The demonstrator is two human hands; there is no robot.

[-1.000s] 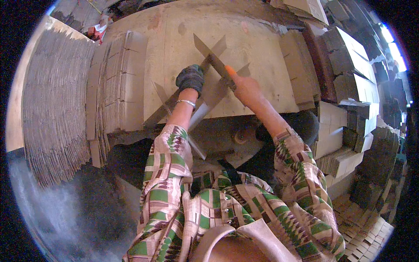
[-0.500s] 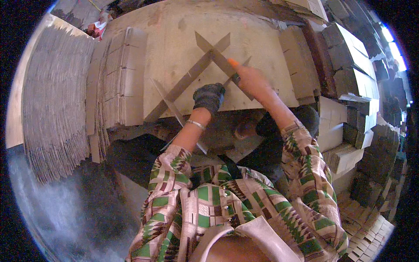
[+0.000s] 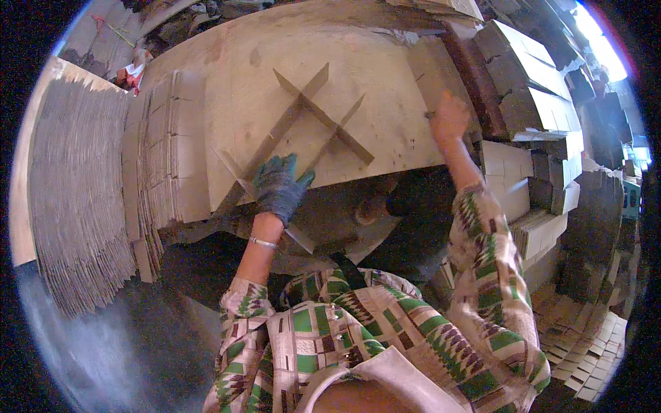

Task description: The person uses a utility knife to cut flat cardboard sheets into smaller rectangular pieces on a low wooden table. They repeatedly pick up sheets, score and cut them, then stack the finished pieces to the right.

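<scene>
Cardboard lay everywhere in that cramped workroom. A broad pale sheet of board (image 3: pixel 275 103) covered the bench, and on it rested a lattice of slotted cardboard strips (image 3: pixel 310 120), crossed like an X, with the long strip running from the upper middle down toward the near left edge. The left hand (image 3: pixel 279 189), in a grey-green glove, lay flat on the lower end of those strips at the near edge of the sheet, its fingers (image 3: pixel 289 165) spread and released, pressing rather than gripping. The right hand (image 3: pixel 449 118), bare, was well apart from it at the right edge of the sheet, beside a stack of folded cartons (image 3: pixel 530 89); I could not tell whether its fingers were clenched on anything. To the left, flattened cartons (image 3: pixel 169 151) stood in a tight row just beside the sheet, and further left a fanned pile of grey corrugated sheets (image 3: pixel 76 199) sloped toward the dark floor (image 3: pixel 89 344). More cut pieces littered the floor at the lower right (image 3: pixel 585 344).
</scene>
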